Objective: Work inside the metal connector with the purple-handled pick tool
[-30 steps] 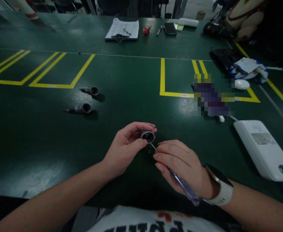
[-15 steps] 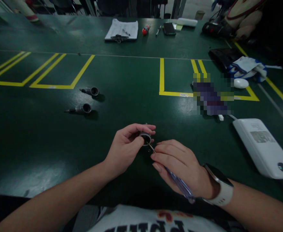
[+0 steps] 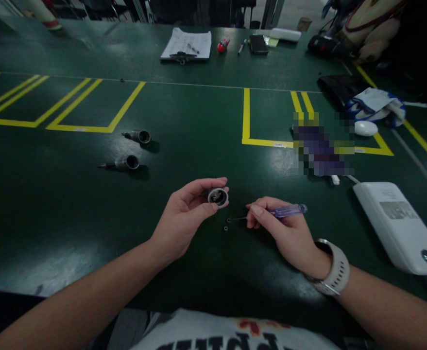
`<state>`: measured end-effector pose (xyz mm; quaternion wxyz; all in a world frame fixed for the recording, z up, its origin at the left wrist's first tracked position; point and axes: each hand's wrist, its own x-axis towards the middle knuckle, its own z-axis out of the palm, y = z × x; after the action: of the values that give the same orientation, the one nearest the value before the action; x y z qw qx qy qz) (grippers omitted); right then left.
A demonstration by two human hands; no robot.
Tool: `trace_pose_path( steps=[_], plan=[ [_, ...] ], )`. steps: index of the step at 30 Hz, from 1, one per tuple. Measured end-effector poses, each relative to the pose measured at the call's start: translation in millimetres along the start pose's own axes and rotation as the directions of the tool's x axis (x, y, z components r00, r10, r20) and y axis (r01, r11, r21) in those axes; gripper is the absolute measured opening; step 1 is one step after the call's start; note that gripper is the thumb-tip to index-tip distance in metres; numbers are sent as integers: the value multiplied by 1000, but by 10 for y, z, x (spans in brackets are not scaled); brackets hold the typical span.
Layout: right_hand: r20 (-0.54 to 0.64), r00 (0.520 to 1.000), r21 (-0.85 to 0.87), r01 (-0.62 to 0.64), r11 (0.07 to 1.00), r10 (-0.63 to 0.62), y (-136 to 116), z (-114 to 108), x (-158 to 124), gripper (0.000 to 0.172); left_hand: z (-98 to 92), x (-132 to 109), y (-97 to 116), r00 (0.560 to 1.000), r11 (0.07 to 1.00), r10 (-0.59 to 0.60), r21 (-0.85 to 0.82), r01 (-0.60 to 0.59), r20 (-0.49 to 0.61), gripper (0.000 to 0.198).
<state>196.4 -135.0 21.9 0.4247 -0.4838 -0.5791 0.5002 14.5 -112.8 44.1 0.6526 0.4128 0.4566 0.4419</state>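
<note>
My left hand (image 3: 186, 211) is closed around a dark metal part with a round hollow end (image 3: 218, 197), its opening facing me. In my right hand (image 3: 277, 228) is a screwdriver with a clear purple handle (image 3: 289, 210) and a thin shaft pointing left. The shaft's tip is at a small dark ring (image 3: 229, 220) on the table; whether they touch I cannot tell. Just below lies another small nut-like ring (image 3: 225, 228). Two similar dark metal parts with pointed ends, an upper one (image 3: 139, 137) and a lower one (image 3: 122, 163), lie to the left.
The green table (image 3: 187, 126) carries yellow tape outlines (image 3: 246, 116). At right are a pixelated phone-like object (image 3: 318, 150), a white power bank (image 3: 399, 226), a white mouse-like object (image 3: 366, 128) and a white-and-blue cloth (image 3: 377, 104). Farther back lies a clipboard (image 3: 186, 43).
The screwdriver has come out of the hollow part, and my right hand has turned, so its handle now points right. My left hand has risen slightly. A second small ring shows on the table.
</note>
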Motion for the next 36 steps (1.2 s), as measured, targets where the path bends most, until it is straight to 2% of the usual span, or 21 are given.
trace_pose_path(
  steps=[3, 6, 10, 13, 17, 22, 25, 29, 36],
  plan=[
    [18, 998, -105, 58, 993, -56, -32, 1, -21, 24, 2, -3, 10, 1000, 1000, -15, -10, 15, 9, 26],
    [65, 981, -239, 195, 951, -184, -56, 15, -51, 22, 1, -13, 7, 1000, 1000, -17, 1, 17, 9, 27],
    [262, 891, -395, 451, 800, -372, -83, 43, -92, 12, -2, -20, -10, 1000, 1000, 2, 20, -2, -3, 27],
    [336, 835, -457, 550, 700, -436, -73, 59, -96, 11, -2, -11, -22, 1000, 999, 13, 36, -12, -20, 27],
    [296, 813, -464, 581, 669, -501, -39, 55, -96, 11, -2, 4, -34, 999, 998, 26, 61, -23, -47, 27],
    [206, 742, -413, 657, 631, -638, -64, 22, -135, 14, -2, 2, -46, 997, 995, 51, 92, -45, -64, 26],
    [197, 715, -413, 681, 605, -671, -92, 19, -135, 16, 7, -5, -46, 998, 992, 49, 117, -44, -41, 25],
    [227, 711, -433, 686, 585, -666, -90, 38, -110, 16, 12, -19, -52, 999, 990, 33, 137, -33, -1, 23],
    [258, 738, -459, 662, 593, -624, -43, 55, -120, 17, 15, -40, -71, 999, 983, 40, 179, -41, 11, 19]
  ],
)
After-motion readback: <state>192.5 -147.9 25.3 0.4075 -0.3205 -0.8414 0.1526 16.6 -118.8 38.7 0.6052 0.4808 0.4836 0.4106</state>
